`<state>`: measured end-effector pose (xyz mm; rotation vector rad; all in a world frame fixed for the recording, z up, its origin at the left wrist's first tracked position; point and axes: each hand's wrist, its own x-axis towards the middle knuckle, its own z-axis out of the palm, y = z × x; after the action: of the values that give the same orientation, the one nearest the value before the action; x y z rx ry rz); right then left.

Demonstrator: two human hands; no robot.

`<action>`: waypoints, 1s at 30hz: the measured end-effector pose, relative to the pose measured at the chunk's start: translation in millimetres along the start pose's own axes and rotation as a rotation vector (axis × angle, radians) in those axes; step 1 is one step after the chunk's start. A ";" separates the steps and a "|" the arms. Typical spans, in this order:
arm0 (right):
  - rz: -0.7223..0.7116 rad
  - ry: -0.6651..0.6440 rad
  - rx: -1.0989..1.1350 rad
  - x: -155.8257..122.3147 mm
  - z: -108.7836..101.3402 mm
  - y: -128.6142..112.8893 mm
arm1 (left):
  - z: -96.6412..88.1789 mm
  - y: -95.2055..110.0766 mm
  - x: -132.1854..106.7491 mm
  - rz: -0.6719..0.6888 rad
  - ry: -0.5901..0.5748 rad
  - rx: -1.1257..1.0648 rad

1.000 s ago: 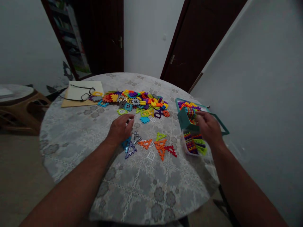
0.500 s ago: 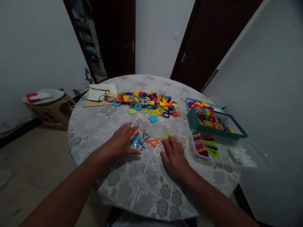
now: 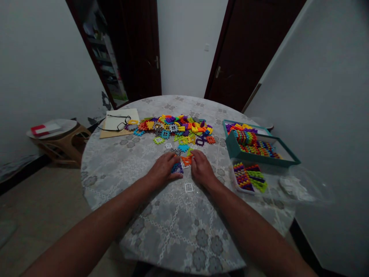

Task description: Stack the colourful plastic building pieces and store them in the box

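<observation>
My left hand curls round the left side of a small cluster of toothed plastic building pieces. Dark blue and purple pieces show between its thumb and fingers. Opposite, my right hand is closed at the edge of an orange building piece, fingertips pinched on it. A lime green piece shows just above. One white window insert lies flat on the cloth in front of the hands. Beyond the fingers rest a bright blue piece and two more white inserts.
A heap of colourful pieces spreads across the table behind. Glasses lie on a notepad at the left. Right of my hands stand a green box of pieces and a clear plastic tub.
Both hands have come closer together, bringing the blue, purple and orange pieces nearer each other. My left hand's spread fingers have curled in, and my right hand has tightened into a pinch.
</observation>
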<state>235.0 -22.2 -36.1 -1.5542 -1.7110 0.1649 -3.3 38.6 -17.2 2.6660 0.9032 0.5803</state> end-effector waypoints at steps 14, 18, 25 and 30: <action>0.421 0.205 0.697 2.2 -11.1 18.7 | 20.7 22.4 41.3 -0.046 0.072 -0.160; 0.527 0.236 0.912 6.0 -8.7 23.3 | 19.4 22.7 42.9 -0.080 0.139 -0.190; 0.512 0.195 0.846 5.2 -22.6 7.9 | -1.1 6.8 25.2 -0.145 0.181 -0.131; 0.440 0.216 0.659 4.9 -36.8 -7.9 | -18.9 6.8 15.2 -0.146 -0.009 0.049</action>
<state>252.2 -34.6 -4.5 -1.3489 -0.9789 0.6841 2.7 45.3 6.3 2.6147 1.1122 0.5176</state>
